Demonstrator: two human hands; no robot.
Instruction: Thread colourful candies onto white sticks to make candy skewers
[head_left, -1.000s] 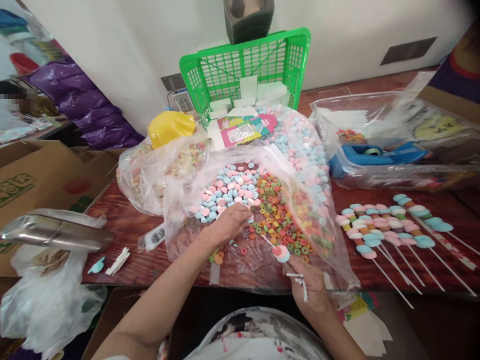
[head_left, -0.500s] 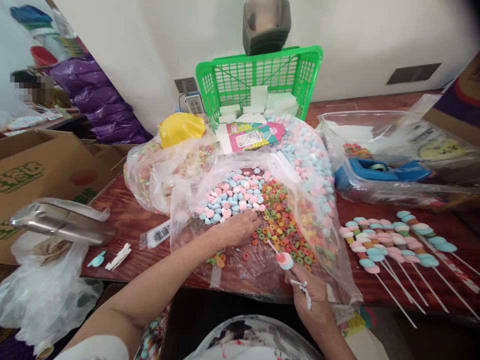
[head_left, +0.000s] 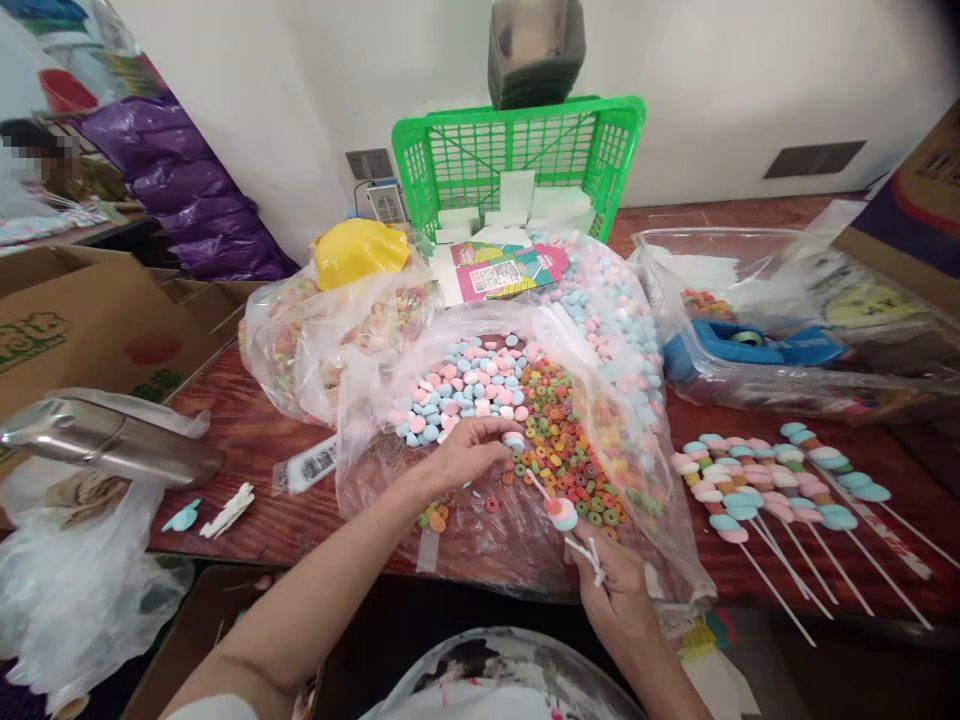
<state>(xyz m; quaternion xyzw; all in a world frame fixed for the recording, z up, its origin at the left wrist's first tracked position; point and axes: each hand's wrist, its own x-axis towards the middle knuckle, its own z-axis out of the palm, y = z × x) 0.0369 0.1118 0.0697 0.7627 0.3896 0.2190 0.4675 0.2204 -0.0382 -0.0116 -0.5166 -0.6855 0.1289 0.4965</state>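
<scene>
My left hand (head_left: 474, 450) pinches a pale blue-and-white marshmallow (head_left: 514, 441) at its fingertips, above the ring-shaped cereal. In my right hand (head_left: 613, 575) is a thin white stick (head_left: 541, 489), its bare tip pointing up and left. A pink, white and blue marshmallow (head_left: 564, 513) and an orange ring are threaded on it. White strips (head_left: 591, 558) stick out beside my right fingers. Pink and blue marshmallows (head_left: 469, 385) and colourful cereal rings (head_left: 566, 440) lie in heaps on a clear plastic bag (head_left: 517, 545).
Finished-looking candy skewers (head_left: 765, 480) lie at the right. Behind stand a green basket (head_left: 517, 120), a clear bin (head_left: 787, 375) with a blue tape dispenser (head_left: 739, 342), and a yellow bowl-like item (head_left: 360, 253). A steel flask (head_left: 112, 440) lies left, near a cardboard box (head_left: 97, 330).
My left hand has lifted from the heap and now shows a marshmallow at its fingertips. My right hand with the stick has shifted slightly left. The view has moved a little.
</scene>
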